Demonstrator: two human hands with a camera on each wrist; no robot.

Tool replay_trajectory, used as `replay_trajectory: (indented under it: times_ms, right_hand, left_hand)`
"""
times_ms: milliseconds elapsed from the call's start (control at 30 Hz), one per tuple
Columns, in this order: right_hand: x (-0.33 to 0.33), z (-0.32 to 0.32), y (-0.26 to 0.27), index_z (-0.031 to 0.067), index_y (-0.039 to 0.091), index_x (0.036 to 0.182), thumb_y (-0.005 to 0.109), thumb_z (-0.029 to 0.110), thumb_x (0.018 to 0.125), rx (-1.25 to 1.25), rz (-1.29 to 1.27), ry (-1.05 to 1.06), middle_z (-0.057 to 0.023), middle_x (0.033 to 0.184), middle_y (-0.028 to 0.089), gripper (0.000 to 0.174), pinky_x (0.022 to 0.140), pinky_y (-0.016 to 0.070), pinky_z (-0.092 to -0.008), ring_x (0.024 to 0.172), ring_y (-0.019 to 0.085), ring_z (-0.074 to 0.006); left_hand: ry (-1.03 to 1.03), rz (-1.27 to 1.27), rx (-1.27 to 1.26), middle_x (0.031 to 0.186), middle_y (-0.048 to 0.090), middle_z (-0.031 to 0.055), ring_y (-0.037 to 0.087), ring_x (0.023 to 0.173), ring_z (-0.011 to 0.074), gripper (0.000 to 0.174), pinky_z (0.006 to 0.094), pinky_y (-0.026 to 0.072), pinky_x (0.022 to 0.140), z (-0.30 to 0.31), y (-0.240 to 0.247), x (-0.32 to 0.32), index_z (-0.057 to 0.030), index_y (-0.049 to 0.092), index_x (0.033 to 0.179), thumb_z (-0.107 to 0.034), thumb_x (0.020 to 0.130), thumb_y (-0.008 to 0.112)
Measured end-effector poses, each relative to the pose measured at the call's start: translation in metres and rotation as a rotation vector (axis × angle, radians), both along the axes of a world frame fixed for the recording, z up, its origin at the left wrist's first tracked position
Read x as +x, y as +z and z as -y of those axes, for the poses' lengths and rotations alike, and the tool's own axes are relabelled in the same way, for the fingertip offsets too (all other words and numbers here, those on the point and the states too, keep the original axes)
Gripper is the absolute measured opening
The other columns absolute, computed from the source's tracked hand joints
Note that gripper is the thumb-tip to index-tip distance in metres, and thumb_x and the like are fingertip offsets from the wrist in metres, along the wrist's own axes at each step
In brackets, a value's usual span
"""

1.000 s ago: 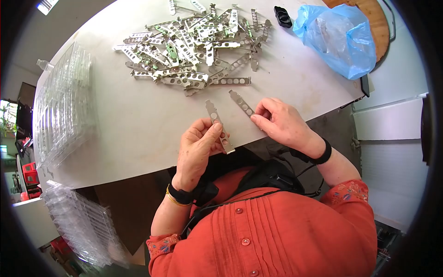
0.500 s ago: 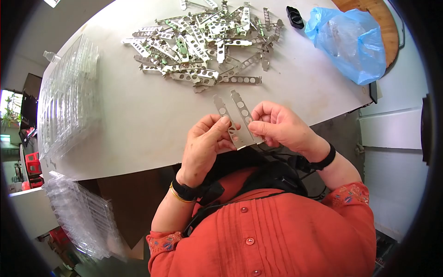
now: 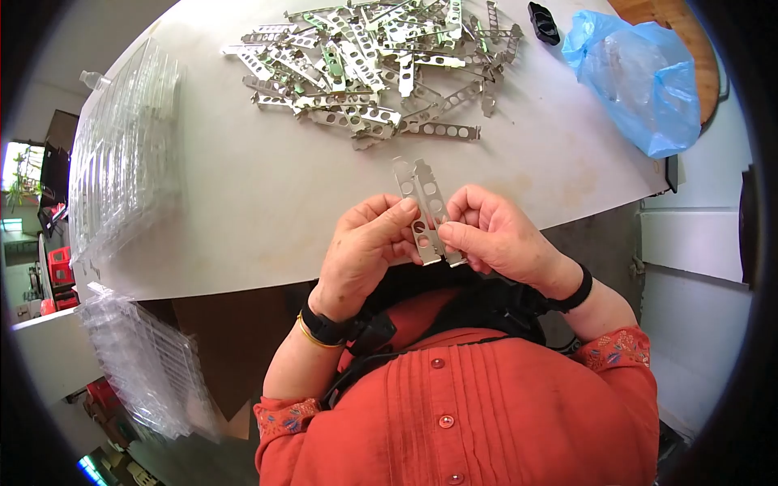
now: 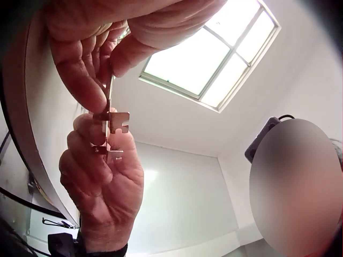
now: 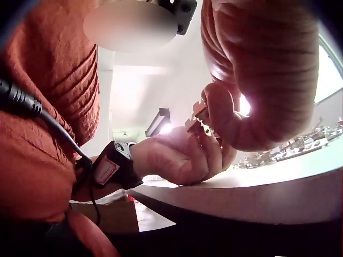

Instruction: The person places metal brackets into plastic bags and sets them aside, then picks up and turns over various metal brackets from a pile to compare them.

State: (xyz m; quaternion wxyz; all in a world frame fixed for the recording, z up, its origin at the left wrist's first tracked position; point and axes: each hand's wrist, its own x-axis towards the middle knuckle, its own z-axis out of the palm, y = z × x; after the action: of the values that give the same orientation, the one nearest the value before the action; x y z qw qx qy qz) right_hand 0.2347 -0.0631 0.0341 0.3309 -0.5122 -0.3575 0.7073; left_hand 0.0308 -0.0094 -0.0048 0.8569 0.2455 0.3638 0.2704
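Note:
Thumb and fingers of my left hand (image 3: 365, 247) pinch a flat metal slot bracket (image 3: 401, 173) with round holes. My right hand (image 3: 506, 237) pinches a second bracket (image 3: 425, 176) of the same kind. In the head view the two brackets lie side by side and overlap, long ends pointing away from my body, close over the table's front edge. The left wrist view shows them nearly edge-on, with the bent notched tab (image 4: 119, 122) of one sticking out. Fingers hide parts of both strips.
A heap of similar metal brackets (image 3: 356, 65) covers the far part of the white table (image 3: 243, 211). Clear plastic trays (image 3: 130, 154) are stacked at the left, more trays (image 3: 154, 364) below. At the far right are a blue plastic bag (image 3: 640, 89) and a black object (image 3: 544, 23).
The two brackets, apart at first, have come together until they overlap. My right hand has moved lower and closer to the left one. The head view has shifted slightly.

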Motion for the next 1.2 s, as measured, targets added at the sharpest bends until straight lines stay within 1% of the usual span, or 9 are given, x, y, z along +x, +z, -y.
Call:
replay_trajectory:
  times_ms: [233,533,600,833,1200]
  right_hand:
    - [-0.005,-0.003,-0.001,0.0067,0.05,0.099,0.062,0.017,0.098,-0.004,-0.029,-0.014,0.0015,0.078,0.061,0.016,0.047,0.0405,-0.0179,0.054,0.051,-0.0027]
    - [-0.009,-0.005,0.002,0.0073,0.049,0.099,0.062,0.016,0.098,-0.003,0.016,-0.008,0.0018,0.077,0.06,0.016,0.046,0.0402,-0.018,0.053,0.05,-0.0028]
    - [-0.01,-0.006,0.002,0.0073,0.049,0.099,0.062,0.016,0.098,-0.003,0.012,-0.011,0.0018,0.077,0.06,0.016,0.046,0.0403,-0.018,0.053,0.05,-0.0028]
    - [-0.012,-0.005,0.003,0.0074,0.048,0.097,0.062,0.015,0.098,0.011,-0.006,-0.02,0.002,0.076,0.059,0.015,0.045,0.0401,-0.0179,0.052,0.05,-0.0028]
    - [-0.014,-0.005,0.003,0.0072,0.048,0.097,0.062,0.014,0.097,-0.005,-0.003,-0.023,0.0019,0.076,0.059,0.015,0.044,0.0394,-0.0178,0.052,0.051,-0.0025]
  left_hand:
    - [0.001,-0.024,-0.011,0.081,0.066,0.0062,0.064,0.067,0.0127,0.022,0.0268,0.0556,0.063,0.0,0.003,0.001,-0.0022,0.06,0.097,-0.024,0.101,0.059]
    - [-0.006,-0.014,-0.023,0.081,0.065,0.0042,0.063,0.069,0.0106,0.02,0.0249,0.0545,0.062,0.0,0.001,-0.002,-0.0035,0.061,0.096,-0.023,0.1,0.062]
    - [-0.037,-0.002,0.011,0.086,0.068,0.0038,0.066,0.073,0.0128,0.018,0.0283,0.0553,0.066,-0.001,-0.003,-0.004,-0.0054,0.063,0.099,-0.023,0.1,0.06]
    - [-0.034,-0.008,0.012,0.085,0.067,0.002,0.065,0.073,0.0116,0.018,0.0269,0.0544,0.067,-0.001,0.0,-0.004,-0.006,0.063,0.098,-0.024,0.1,0.062]
    - [-0.051,0.004,0.017,0.088,0.067,0.0014,0.066,0.076,0.0112,0.017,0.0284,0.0551,0.072,-0.001,0.001,-0.005,-0.0056,0.062,0.099,-0.023,0.1,0.062]
